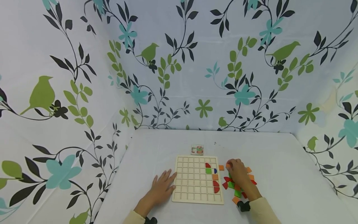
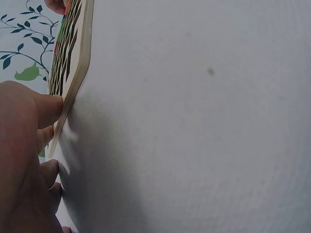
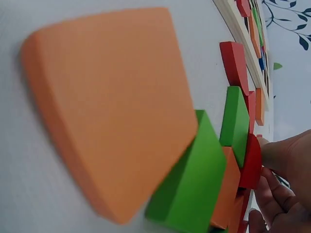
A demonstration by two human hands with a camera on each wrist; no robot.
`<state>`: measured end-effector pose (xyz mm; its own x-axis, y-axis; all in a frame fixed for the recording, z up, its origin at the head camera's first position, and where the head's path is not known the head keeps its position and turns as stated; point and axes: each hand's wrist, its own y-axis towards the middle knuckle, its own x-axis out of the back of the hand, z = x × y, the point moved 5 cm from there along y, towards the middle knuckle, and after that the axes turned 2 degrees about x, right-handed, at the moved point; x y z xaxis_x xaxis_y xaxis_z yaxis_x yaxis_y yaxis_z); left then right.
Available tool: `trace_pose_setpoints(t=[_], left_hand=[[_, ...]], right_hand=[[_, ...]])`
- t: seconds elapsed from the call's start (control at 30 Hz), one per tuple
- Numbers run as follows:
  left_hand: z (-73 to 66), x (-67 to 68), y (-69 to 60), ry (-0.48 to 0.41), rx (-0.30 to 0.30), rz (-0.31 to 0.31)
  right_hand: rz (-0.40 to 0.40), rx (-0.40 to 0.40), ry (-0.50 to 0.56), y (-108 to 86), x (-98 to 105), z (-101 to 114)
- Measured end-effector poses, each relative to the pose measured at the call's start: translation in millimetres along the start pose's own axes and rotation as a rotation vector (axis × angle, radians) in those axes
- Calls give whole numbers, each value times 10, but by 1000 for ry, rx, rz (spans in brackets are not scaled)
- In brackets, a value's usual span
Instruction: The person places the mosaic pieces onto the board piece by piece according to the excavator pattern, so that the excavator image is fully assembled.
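A wooden grid board (image 1: 193, 180) lies on the white table, with red, green, orange and blue pieces in its right-hand columns. My left hand (image 1: 162, 188) rests at the board's left edge, fingers spread; in the left wrist view its fingertips (image 2: 57, 104) touch the rim. To the board's right, my right hand (image 1: 237, 172) is over a loose pile of coloured pieces. Its thumb and fingers pinch what looks like an orange piece (image 1: 228, 166), mostly hidden by the hand. In the right wrist view, a red piece (image 3: 251, 162) lies right by the fingers.
Behind the board lies a small picture card (image 1: 197, 149). One orange square (image 1: 221, 167) sits beside the board's right edge. A large orange piece (image 3: 112, 107) and a green block (image 3: 194, 179) are close to the right wrist camera. Patterned cloth (image 1: 179, 77) hangs behind the table.
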<state>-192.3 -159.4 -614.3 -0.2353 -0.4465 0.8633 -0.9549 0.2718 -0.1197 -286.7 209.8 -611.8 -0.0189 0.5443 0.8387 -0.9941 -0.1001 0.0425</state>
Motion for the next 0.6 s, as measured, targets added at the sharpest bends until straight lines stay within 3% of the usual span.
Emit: trace_pose_setpoints(t=[0.27, 0.6], left_hand=[[6, -1, 8, -5, -1, 7], [26, -3, 28, 1, 1, 3]], right_hand=[[46, 17, -7, -107, -56, 32], [-26, 79, -35, -178, -22, 186]])
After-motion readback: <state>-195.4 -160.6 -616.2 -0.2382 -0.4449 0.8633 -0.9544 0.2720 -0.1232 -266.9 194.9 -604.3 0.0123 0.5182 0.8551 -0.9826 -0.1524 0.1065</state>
